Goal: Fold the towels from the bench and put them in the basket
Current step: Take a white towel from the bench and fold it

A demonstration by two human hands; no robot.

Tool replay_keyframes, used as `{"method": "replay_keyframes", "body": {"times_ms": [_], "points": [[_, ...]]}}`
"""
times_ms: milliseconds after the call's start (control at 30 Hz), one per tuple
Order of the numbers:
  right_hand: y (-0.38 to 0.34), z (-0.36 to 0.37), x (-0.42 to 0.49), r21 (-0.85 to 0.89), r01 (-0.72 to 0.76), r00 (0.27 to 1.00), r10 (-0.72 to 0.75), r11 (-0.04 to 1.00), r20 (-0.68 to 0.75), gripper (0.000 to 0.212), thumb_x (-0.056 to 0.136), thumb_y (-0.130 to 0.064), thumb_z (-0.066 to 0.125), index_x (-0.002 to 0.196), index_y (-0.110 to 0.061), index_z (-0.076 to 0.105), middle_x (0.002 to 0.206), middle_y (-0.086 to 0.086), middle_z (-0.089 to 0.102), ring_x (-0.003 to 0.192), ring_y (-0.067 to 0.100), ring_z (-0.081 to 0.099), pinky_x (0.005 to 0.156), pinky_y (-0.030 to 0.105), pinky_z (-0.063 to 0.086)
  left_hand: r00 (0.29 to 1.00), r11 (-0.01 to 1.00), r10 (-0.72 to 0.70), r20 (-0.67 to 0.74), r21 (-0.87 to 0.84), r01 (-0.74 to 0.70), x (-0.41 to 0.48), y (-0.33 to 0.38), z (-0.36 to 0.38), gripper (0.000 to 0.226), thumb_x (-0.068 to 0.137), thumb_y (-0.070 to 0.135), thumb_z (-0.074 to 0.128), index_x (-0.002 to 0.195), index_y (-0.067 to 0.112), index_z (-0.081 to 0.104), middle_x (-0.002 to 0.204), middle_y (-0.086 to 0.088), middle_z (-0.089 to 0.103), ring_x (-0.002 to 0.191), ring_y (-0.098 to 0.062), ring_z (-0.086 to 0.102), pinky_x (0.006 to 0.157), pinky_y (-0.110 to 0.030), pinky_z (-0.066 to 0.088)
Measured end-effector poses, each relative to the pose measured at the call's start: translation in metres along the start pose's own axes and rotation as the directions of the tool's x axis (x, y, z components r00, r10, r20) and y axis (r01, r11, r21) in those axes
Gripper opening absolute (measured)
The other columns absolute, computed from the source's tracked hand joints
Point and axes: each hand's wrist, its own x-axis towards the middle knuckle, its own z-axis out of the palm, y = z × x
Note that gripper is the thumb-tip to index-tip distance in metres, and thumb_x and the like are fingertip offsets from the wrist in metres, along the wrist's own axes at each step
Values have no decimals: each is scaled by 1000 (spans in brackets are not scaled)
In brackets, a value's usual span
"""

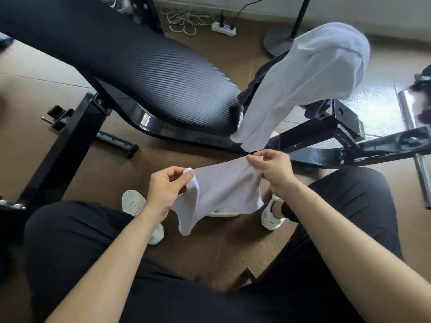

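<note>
Both hands pinch a small white towel [224, 185] at centre frame, left hand [163, 190] on one top corner, right hand [272, 173] on the other, holding it spread above the person's shoes [134, 202]. A second towel [303, 82] hangs over the black bench [163, 73] end at upper right, over dark cloth [254, 87]

Home gym: padded exercise table [163, 73] on black steel frame [77, 136] at 10 o'clock; power strip [224, 27] and loose cables [186, 19] at 12 o'clock.
</note>
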Motion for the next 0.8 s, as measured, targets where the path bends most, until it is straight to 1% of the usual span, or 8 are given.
{"method": "replay_keyframes", "body": {"times_ms": [67,133,267,367,500,600,700,800], "points": [[1,11,-7,9,-28,996,27,1000,79,13,82,-14,84,84,-4,76,74,5,67,72,15,62,68,29,54,1000,1000,15,28,-17,-15,-2,0,1,6,90,23,75,89,29,75,81,14,74,76,3,68,59,-10,50],[1,22,-15,14,-35,989,33,999,144,7,82,-14,83,80,-10,77,70,2,65,70,15,60,68,29,53,998,999,39,57,-2,-39,-4,-1,1,11,91,23,75,89,34,74,78,22,74,80,6,68,62,-10,52],[-1,39,-33,80,-95,955,68,992,288,3,88,-8,77,88,-6,78,72,4,69,70,18,65,69,30,58,993,998,52,107,16,-54,-8,-4,4,13,91,24,74,102,29,78,94,15,78,95,-7,72,83,-32,61],[1,46,-38,50,-70,928,47,996,371,11,90,-7,74,99,-10,79,81,5,74,76,17,70,76,33,62,985,995,80,155,41,-87,-12,-5,9,16,92,20,73,107,26,78,100,9,79,98,-11,73,87,-38,62],[1,50,-43,-63,67,933,-40,996,358,12,87,-9,78,97,-17,78,83,4,77,75,14,73,74,28,62,984,993,87,156,60,-98,-13,-6,16,22,92,22,73,113,20,78,104,8,79,102,-12,73,89,-40,62],[3,51,-45,-118,144,940,-98,983,328,11,84,-11,81,94,-13,78,81,4,77,75,15,75,70,26,62,987,990,110,118,76,-120,-13,-7,18,23,92,19,74,114,18,78,105,6,78,102,-12,73,89,-38,62],[3,53,-47,-130,151,948,-107,980,299,12,83,-13,82,94,-11,78,81,4,77,74,14,76,66,23,60,984,983,149,93,96,-158,-15,-6,21,23,91,21,74,113,20,77,106,9,77,101,-8,73,87,-33,62],[2,53,-48,-127,131,945,-85,983,316,12,86,-10,80,98,-13,79,87,1,78,83,12,76,74,26,63,977,970,190,92,134,-202,-16,-6,21,23,91,26,73,112,20,79,106,7,78,101,-8,73,87,-35,62]]}}
